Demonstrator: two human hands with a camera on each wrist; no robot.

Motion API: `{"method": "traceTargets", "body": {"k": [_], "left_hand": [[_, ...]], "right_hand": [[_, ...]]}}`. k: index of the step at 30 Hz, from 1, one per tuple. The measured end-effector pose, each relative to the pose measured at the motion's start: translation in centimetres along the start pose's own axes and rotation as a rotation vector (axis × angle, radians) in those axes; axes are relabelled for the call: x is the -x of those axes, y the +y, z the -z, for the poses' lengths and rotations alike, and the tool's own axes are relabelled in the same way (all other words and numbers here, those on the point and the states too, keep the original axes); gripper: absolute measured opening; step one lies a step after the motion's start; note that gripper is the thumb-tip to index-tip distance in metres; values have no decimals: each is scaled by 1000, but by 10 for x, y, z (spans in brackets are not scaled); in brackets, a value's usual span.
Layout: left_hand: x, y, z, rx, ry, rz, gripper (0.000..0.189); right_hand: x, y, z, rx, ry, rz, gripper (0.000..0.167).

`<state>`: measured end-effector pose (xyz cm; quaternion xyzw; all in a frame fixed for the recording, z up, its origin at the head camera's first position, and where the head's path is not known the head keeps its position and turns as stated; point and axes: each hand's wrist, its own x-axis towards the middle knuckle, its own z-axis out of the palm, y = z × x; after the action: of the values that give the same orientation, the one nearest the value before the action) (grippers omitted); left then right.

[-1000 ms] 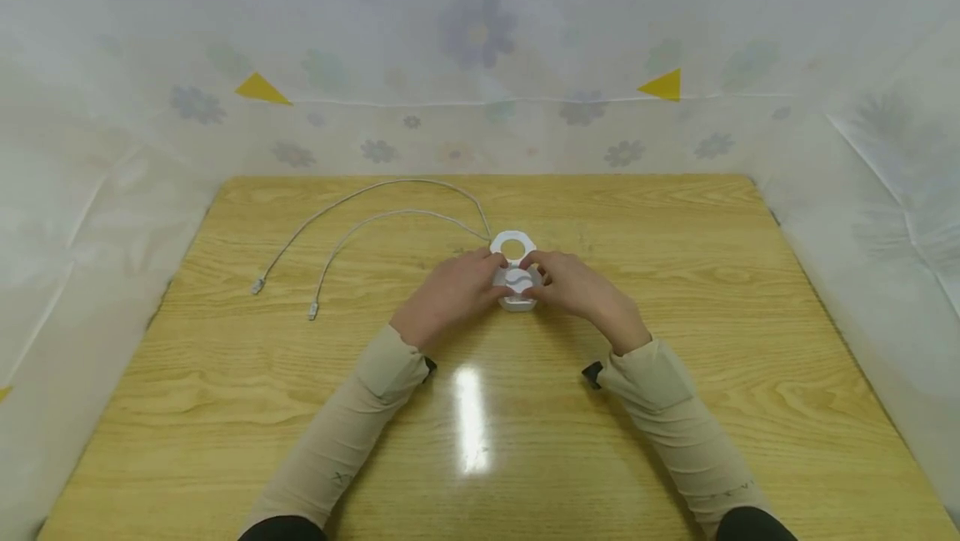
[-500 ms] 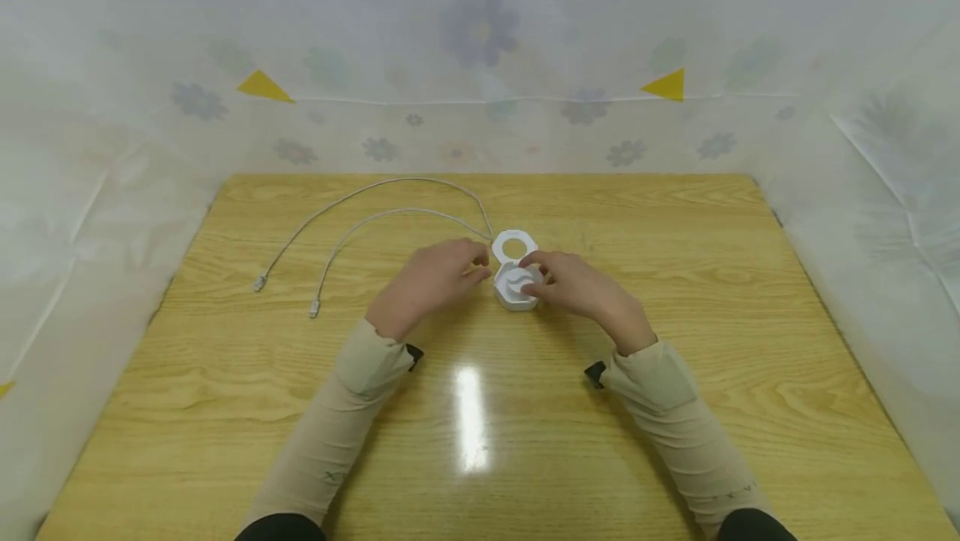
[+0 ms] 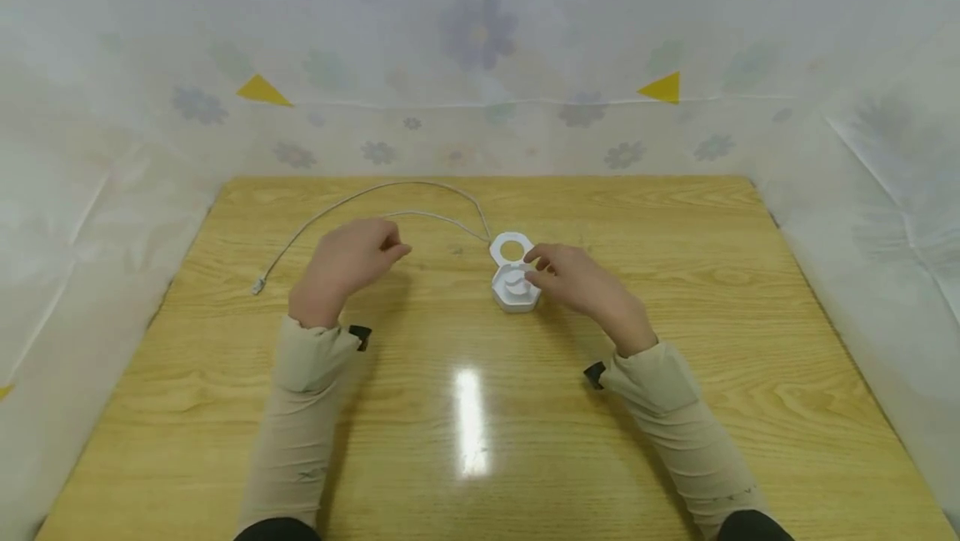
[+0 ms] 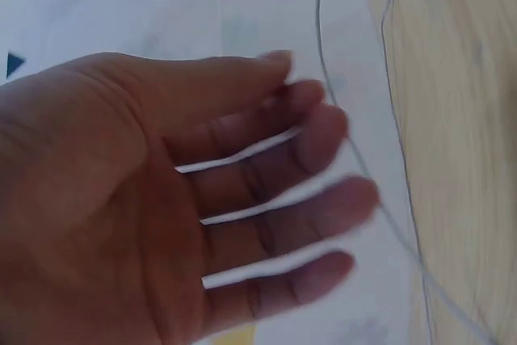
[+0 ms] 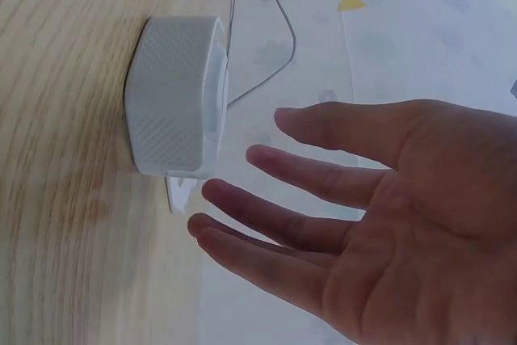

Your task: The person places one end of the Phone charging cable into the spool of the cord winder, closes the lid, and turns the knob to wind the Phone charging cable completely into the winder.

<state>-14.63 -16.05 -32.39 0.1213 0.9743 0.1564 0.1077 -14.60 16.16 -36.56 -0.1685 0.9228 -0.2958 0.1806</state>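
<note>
A small white hexagonal case [image 3: 516, 303] stands on the table with its lid [image 3: 496, 252] folded back; the lid has a round opening. Inside the case is a white core with a curved groove. My right hand [image 3: 588, 283] hovers at the case's right side, its fingers loosely spread and holding nothing; the right wrist view shows the textured case wall [image 5: 171, 94] just off the fingertips. My left hand [image 3: 348, 257] is raised over the left part of the table, fingers relaxed, with a cable [image 4: 389, 220] passing behind them. Its palm [image 4: 89, 191] is bare.
Two thin white cable lengths [image 3: 408, 183] run leftward from the case across the table [image 3: 675, 257]. One ends in a plug [image 3: 258, 285]; the other's end is hidden by my left hand. Pale flowered sheeting [image 3: 480, 132] hangs behind and at both sides.
My left hand has left the case and moved left, above the inner cable. My right hand has come slightly away from the case's core, while the case stays in place.
</note>
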Motion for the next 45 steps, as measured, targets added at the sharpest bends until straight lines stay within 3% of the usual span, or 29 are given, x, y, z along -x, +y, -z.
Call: {"method": "traceTargets", "body": {"k": [5,10,13,18,28,37,45], "left_hand": [[11,-28,10,-4,-85,121,29],[15,-43,13,38,-159,216,28],[15,-50,13,35,-140,269,28],[13,-57,10,56,-37,338,31],[0,-69,-4,96,56,367,30],[-2,-76,-7,127,-29,398,38],[-2,-80,-8,152,-28,382,35]], "right_hand": [[1,-1,-4,-7,45,12,37],[2,-1,-7,-12,88,-1,37],[1,-1,-8,-8,108,4,34],[-1,-3,-11,-3,104,-8,31],[-9,-16,-25,1,96,51,25],[-13,-27,-29,3,103,98,31],[-18,-34,-29,46,113,114,31]]}}
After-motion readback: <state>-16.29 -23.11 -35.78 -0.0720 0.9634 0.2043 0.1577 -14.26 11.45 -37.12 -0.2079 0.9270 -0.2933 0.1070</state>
